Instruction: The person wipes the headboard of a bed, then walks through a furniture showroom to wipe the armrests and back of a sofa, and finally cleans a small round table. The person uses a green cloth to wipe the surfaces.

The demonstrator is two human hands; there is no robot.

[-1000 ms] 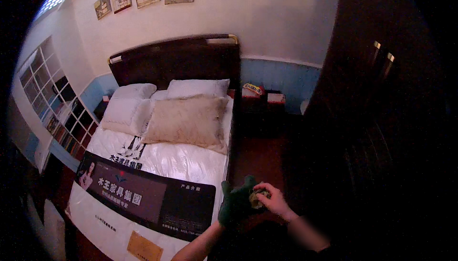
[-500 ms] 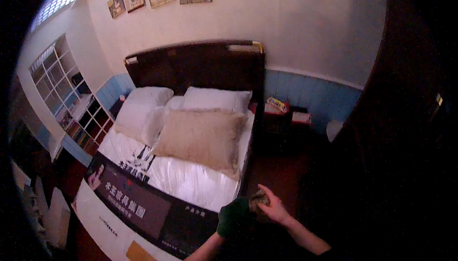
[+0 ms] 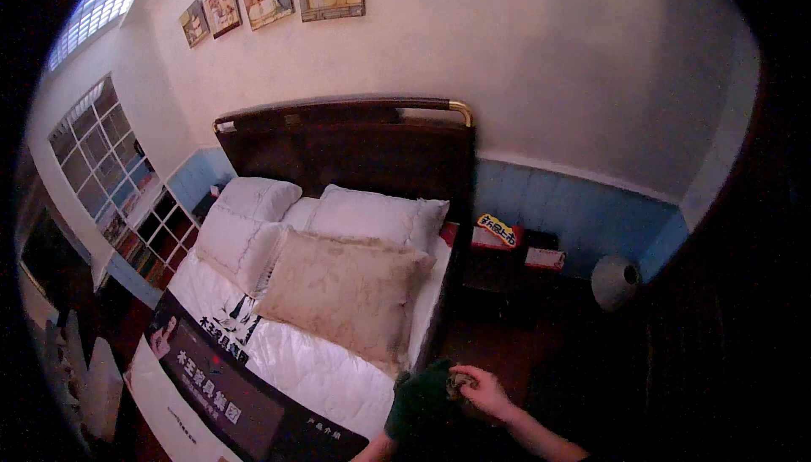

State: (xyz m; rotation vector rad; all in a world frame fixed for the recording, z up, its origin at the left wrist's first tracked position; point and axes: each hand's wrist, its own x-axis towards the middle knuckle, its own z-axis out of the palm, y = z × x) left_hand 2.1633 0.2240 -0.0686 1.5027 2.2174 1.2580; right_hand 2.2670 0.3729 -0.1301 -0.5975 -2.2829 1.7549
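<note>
In the head view, the left hand (image 3: 420,399) wears a dark green glove (image 3: 410,413) and is found at the near side, beside the right edge of the mattress (image 3: 334,382); its fingers are too dark, so I cannot tell if it is open or closed. The bare right hand (image 3: 483,394) is just to the right of it, with fingers closed on a small crumpled thing (image 3: 459,384) of brownish-green colour, which lies between the two hands, close against the glove. Farther on the bed, a large beige pillow (image 3: 342,293) leans in front of the white pillows (image 3: 376,213), and behind them stands the dark headboard (image 3: 346,145). To the far right of the bed there is a dark nightstand (image 3: 494,274), and a rounded pale vase (image 3: 612,285) is to its right.
</note>
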